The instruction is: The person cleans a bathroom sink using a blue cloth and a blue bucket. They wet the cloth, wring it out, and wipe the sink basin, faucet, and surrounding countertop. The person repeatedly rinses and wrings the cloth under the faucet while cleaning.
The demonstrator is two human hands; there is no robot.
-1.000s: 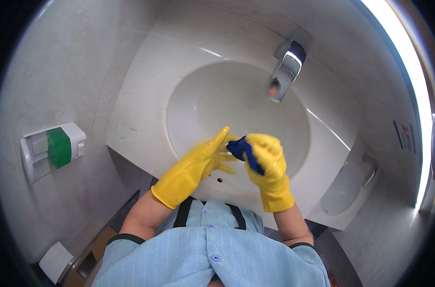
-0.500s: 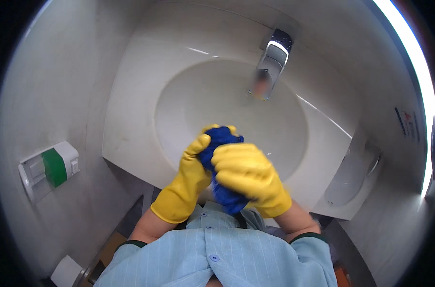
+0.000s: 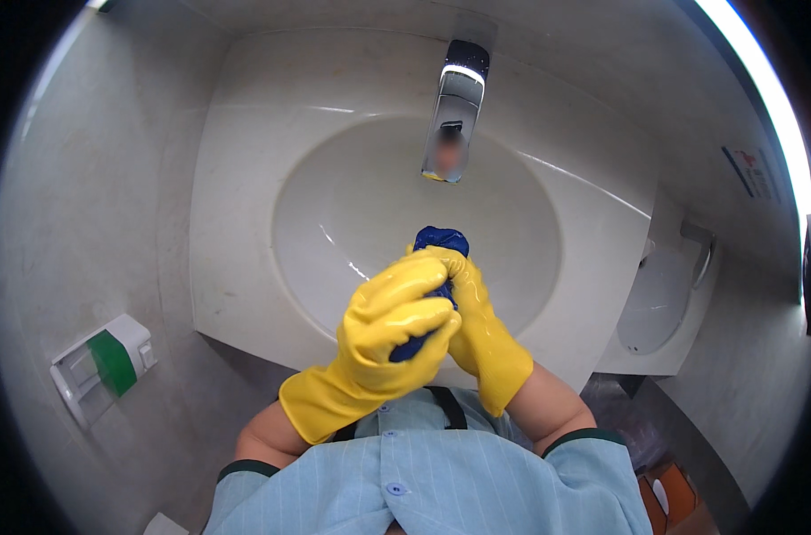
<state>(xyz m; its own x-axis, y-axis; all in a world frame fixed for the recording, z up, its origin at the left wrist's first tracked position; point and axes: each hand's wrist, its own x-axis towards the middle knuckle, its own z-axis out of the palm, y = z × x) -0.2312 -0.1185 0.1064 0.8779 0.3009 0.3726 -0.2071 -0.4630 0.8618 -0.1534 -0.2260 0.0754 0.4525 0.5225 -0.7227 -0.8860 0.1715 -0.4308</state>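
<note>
Both of my hands wear long yellow rubber gloves and grip one blue cloth (image 3: 441, 239), bunched up and wet-looking. My left hand (image 3: 389, 323) wraps round its nearer part, where a bit of blue shows between the fingers. Closed on the farther part is my right hand (image 3: 468, 308), with a lump of cloth sticking out beyond it. The two gloves touch each other over the near side of the white sink basin (image 3: 285, 232). Most of the cloth is hidden inside the gloves.
A chrome tap (image 3: 455, 111) reaches over the basin from the back. On the left wall is a white holder (image 3: 138, 343) with a green part. To the right lies a second white basin (image 3: 655, 308), with orange things (image 3: 677, 495) below at the lower right.
The cloth has been turned and squeezed into a tighter bundle. My left hand now lies over its near part, and my right hand has shifted to the far part. The view has swung slightly.
</note>
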